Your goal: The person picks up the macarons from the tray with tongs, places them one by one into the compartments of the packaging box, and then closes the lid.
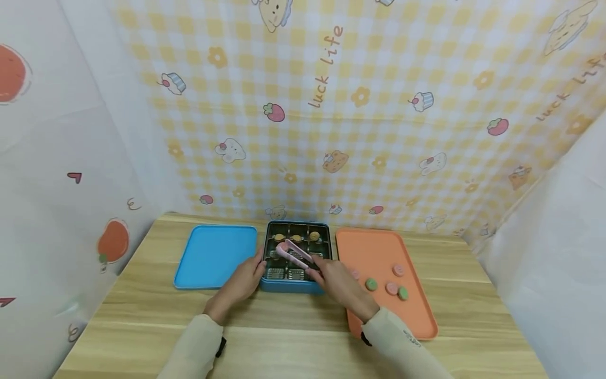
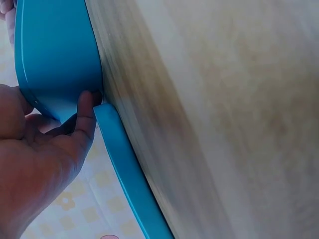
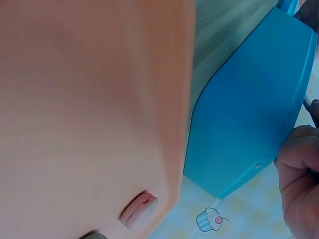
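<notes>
In the head view, my right hand [image 1: 340, 281] holds pink tongs [image 1: 293, 258] over the tin. Between the tong tips, above the left side of the middle row, sits a pink macaron [image 1: 284, 246]. The blue tin [image 1: 293, 286] has a dark divided insert, and three yellow-brown round sweets [image 1: 314, 236] lie in its back row. My left hand [image 1: 246, 279] rests against the tin's left side; the left wrist view shows its fingers [image 2: 85, 112] touching the wall low down near the table. Only part of the right hand [image 3: 301, 174] shows in the right wrist view, without the tongs' tips.
Right of the tin lies an orange tray [image 1: 369, 247] bearing several pink and green macarons [image 1: 371, 284], partly under my right forearm. A flat blue tray or lid [image 1: 215, 258] lies to the left. Patterned cloth [image 1: 293, 142] hangs behind the wooden table [image 1: 284, 321].
</notes>
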A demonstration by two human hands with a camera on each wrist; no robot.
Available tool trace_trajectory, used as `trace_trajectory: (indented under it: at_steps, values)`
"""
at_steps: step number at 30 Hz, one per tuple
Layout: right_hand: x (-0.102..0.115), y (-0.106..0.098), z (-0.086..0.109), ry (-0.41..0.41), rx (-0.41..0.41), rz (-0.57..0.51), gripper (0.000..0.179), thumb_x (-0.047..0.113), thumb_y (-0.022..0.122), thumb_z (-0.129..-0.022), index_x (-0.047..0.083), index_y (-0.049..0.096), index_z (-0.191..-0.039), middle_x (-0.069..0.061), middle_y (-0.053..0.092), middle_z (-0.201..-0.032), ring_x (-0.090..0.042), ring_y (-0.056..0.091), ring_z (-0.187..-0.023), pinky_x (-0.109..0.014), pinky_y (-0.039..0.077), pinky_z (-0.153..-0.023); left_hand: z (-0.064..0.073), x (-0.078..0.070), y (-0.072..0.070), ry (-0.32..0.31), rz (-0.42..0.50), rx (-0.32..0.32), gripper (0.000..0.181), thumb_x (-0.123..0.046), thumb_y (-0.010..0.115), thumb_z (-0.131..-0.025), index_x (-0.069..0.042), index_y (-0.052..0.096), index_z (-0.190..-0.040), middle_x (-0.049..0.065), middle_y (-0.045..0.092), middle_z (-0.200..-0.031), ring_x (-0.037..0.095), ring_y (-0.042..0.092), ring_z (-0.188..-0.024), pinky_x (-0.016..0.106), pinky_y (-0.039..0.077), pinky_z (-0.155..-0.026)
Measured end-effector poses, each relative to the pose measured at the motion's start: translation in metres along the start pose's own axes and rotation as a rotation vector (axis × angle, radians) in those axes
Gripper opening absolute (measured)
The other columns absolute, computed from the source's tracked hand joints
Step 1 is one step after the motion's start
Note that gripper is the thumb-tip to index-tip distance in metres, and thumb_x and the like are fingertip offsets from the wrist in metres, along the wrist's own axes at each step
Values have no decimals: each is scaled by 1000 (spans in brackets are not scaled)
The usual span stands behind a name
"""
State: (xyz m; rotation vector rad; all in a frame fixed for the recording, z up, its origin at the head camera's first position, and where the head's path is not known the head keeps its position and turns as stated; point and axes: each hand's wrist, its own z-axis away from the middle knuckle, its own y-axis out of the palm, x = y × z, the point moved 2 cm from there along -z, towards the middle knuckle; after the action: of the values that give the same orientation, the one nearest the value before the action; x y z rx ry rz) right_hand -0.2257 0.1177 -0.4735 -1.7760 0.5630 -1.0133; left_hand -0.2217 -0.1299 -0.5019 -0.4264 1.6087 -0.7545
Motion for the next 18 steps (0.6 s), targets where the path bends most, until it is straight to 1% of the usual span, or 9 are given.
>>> trace_trajectory:
  at_steps: [3,6,7,11,13,16,18]
  values:
    - [0,2,0,-1,17,9,42,35,51,-104,6,58,-133,9,47,-65,-3,40,-49,-19,34,-45,-1,1,2,3,-10,0,55,-14,41,-107,8,21,-153,30,41,-149,42,42,-137,55,39,-108]
    - [-1,2,1,-4,30,10,41,35,51,-104,7,57,-133,9,48,-66,-4,41,-50,-20,35,-46,-1,1,3,6,-12,-1,55,-14,42,-107,8,21,-153,31,43,-147,42,44,-136,55,40,-107]
    - [-1,2,1,-7,34,11,43,35,52,-104,5,57,-134,9,48,-66,-4,42,-50,-20,36,-46,-1,1,3,8,-14,-2,55,-13,42,-107,8,21,-153,32,45,-145,42,46,-134,55,41,-106]
    - [0,4,3,-16,51,19,50,36,51,-104,0,54,-139,6,55,-69,-3,48,-55,-20,40,-52,1,2,3,8,-16,-4,55,-13,42,-107,8,21,-153,32,46,-144,42,47,-133,55,41,-106]
    - [1,4,4,-24,49,25,53,37,51,-104,-1,53,-141,3,60,-73,-4,54,-60,-20,43,-56,2,2,3,12,-13,-4,56,-13,42,-107,8,21,-154,31,45,-145,42,46,-134,55,40,-106]
    - [1,4,3,-20,35,12,52,37,51,-104,0,54,-140,-1,66,-81,-5,58,-67,-21,46,-60,1,2,3,19,-6,-7,56,-13,41,-107,7,20,-154,31,44,-147,42,44,-135,55,40,-107]
    - [0,3,3,-7,28,-10,53,38,51,-104,0,53,-141,-1,65,-80,-5,57,-63,-21,46,-59,-1,1,2,26,-2,-11,56,-13,41,-107,7,20,-154,30,45,-146,41,46,-134,55,41,-106]
